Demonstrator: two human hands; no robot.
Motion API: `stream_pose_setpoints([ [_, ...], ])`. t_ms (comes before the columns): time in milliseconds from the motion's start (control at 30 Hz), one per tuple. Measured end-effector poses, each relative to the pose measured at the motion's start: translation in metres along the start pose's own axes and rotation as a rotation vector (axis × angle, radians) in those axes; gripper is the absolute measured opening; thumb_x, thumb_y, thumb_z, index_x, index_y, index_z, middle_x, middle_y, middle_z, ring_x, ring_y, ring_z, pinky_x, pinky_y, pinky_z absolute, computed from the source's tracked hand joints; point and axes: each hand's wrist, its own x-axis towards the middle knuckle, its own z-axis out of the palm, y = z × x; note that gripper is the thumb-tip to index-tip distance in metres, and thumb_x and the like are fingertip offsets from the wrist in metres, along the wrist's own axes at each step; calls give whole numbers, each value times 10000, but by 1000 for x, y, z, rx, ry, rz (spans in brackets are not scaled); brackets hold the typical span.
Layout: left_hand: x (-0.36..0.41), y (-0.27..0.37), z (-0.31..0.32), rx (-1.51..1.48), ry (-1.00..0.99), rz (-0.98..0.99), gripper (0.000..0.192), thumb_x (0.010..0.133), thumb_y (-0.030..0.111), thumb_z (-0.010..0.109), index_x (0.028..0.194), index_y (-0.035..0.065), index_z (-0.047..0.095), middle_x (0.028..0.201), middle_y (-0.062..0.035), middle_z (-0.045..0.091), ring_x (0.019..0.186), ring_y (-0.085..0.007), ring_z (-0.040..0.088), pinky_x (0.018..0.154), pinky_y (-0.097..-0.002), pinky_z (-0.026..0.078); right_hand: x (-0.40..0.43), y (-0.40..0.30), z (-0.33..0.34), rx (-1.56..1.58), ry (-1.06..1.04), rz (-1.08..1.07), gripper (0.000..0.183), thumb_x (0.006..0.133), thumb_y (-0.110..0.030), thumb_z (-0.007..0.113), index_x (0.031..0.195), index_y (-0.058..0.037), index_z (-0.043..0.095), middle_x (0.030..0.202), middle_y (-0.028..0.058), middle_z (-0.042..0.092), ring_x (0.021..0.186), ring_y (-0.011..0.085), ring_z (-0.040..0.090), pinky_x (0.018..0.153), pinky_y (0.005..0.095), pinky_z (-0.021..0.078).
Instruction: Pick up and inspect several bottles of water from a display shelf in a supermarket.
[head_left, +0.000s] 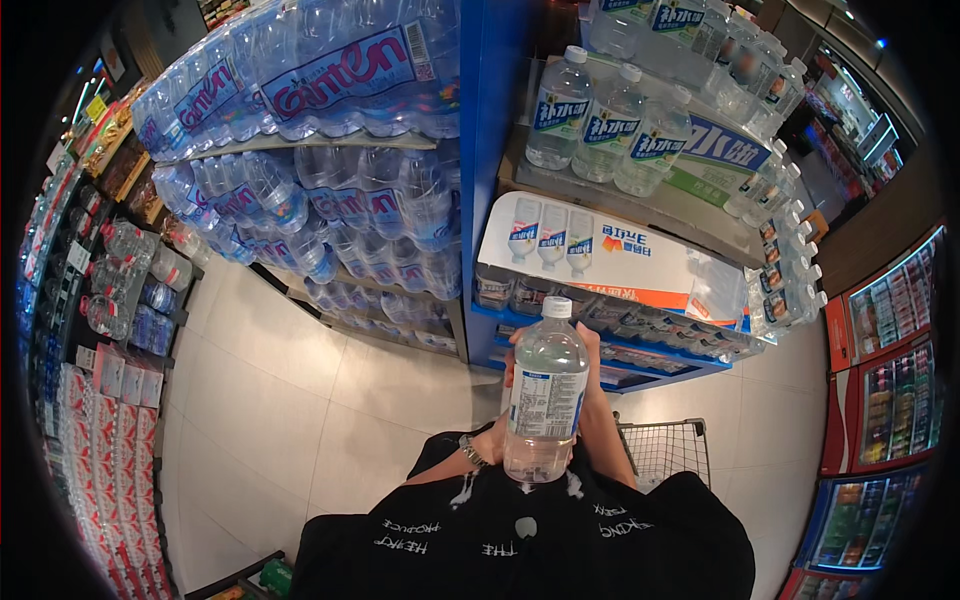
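Observation:
I hold a clear plastic bottle (546, 454) with a white cap in front of my chest. Its label, covered in small print with a barcode, faces me, and colourless liquid shows inside. My left hand (496, 437), with a metal-band watch (472, 451) at the wrist, grips the bottle's left side. Around the right side wraps my right hand (590, 351). Most fingers of both hands are hidden behind the bottle. Just beyond stands a display with three similar capped bottles (606, 127) in front on a cardboard tray (525, 176).
Shrink-wrapped water packs (352, 75) fill the shelf ahead to the left, beside a blue display panel (487, 150). A wire shopping cart (667, 450) stands close on my right. Stacked red-and-white cartons (112, 465) line the left side; lit drinks coolers (870, 510) line the right.

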Motion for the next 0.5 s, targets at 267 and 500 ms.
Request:
stream_pose_setpoints([
  [267, 9, 6, 12, 88, 204, -11, 597, 869, 481, 485, 1199, -15, 453, 1025, -240, 556, 934, -367, 590, 828, -474, 489, 1, -10, -14, 62, -62, -55, 722, 876, -557, 240, 1058, 72, 544, 853, 176, 626, 737, 261, 631, 658, 359, 521],
  [500, 12, 11, -5, -29, 56, 12, 649, 899, 478, 404, 1236, -76, 440, 1137, -291, 537, 1014, -451, 552, 891, -542, 446, 5, -14, -14, 6, -46, -60, 712, 888, -543, 221, 1049, 63, 556, 857, 163, 631, 748, 233, 629, 676, 346, 523],
])
